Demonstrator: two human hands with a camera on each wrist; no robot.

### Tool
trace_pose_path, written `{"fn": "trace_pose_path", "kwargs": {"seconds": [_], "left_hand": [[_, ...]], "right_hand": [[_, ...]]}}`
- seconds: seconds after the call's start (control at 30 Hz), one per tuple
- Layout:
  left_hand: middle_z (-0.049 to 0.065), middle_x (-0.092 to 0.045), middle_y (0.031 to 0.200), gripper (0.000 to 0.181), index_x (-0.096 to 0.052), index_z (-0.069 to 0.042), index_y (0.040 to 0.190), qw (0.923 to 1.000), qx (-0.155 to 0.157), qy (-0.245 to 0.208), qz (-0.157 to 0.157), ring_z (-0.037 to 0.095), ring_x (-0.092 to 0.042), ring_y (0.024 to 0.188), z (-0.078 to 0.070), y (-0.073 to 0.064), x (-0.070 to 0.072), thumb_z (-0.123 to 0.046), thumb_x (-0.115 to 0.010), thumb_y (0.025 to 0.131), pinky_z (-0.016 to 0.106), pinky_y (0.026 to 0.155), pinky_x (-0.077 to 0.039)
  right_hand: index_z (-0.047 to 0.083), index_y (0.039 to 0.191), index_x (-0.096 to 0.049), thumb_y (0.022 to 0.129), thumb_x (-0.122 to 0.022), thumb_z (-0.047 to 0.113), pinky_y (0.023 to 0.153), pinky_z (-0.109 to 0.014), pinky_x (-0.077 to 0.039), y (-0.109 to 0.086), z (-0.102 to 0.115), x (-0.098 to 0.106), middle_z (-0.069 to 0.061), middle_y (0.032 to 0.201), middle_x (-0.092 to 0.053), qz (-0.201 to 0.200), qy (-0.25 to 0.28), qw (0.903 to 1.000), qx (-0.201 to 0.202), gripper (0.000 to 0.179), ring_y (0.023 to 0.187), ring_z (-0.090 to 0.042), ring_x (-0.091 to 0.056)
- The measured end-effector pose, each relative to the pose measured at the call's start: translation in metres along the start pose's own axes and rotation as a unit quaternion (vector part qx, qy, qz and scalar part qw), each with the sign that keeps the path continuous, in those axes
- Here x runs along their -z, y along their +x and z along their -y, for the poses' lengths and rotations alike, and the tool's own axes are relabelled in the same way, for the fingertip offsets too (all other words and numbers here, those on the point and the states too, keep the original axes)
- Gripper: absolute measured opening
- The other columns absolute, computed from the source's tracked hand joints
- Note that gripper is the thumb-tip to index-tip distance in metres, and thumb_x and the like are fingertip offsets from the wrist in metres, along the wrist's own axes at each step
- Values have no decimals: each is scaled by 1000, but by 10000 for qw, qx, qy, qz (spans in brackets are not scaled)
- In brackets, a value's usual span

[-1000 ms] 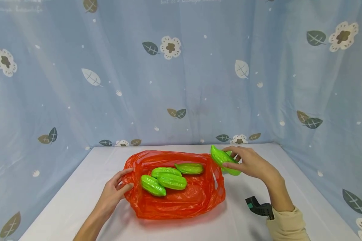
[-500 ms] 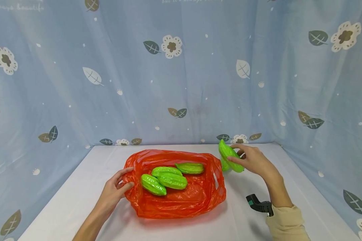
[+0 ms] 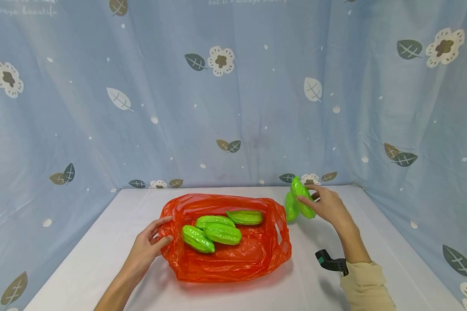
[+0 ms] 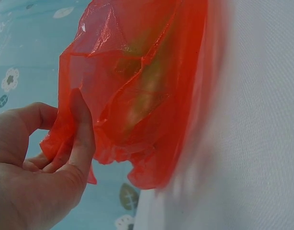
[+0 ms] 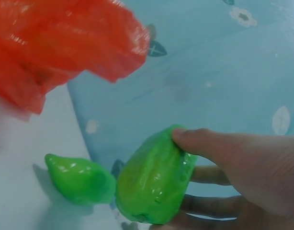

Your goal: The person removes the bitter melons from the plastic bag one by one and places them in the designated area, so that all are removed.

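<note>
My left hand pinches the left rim of a red plastic bag, which lies with its mouth spread wide. In the left wrist view, thumb and fingers stand on either side of the thin film. Several glossy green ridged bitter melons lie inside the bag. Right of it, my right hand grips another bitter melon between thumb and fingers, tip upward and raised above the table. Just left of that one, a further bitter melon rests on the table, partly hidden in the head view.
A white cloth-covered table bears everything. A blue curtain with leaves and flowers closes off the back and both sides. A black wrist camera mount sticks out from the right forearm.
My right hand has moved right, away from the bag, with the bitter melon, which has turned more upright. The bitter melon behind it shows more. The left hand and bag have stayed put.
</note>
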State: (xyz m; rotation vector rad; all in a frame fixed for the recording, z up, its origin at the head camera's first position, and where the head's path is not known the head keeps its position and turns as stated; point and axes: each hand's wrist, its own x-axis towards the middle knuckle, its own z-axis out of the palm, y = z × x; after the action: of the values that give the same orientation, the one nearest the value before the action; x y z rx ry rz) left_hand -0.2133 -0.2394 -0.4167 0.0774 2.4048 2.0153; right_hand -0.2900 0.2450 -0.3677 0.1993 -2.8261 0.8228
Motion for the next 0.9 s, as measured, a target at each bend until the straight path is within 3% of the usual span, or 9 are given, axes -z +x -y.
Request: {"fn": "trace_pose_path", "kwargs": {"seconds": [0.7,0.9], "left_hand": [[16,-43,147,54,-43,-12,145,10000,69,-19,-20,2,-64,102,-1,0,0,-9,-62,94,29,81,-59],[16,-43,146,55,-42,-12,145,10000,42,-29,-10,3,-64,102,0,0,0,-10,-62,94,28,81,-59]], "right_hand": [[-5,136,-51,95,-60,45,61,-34,-55,6,-28,-22,-29,109,-66,-270,27,9967,-770,65,80,-28,-67],[-8,135,-51,95,-58,45,63,-40,-56,8,-36,-30,-32,113,-65,-244,-104,9946,-1000,66,84,-33,-68]]}}
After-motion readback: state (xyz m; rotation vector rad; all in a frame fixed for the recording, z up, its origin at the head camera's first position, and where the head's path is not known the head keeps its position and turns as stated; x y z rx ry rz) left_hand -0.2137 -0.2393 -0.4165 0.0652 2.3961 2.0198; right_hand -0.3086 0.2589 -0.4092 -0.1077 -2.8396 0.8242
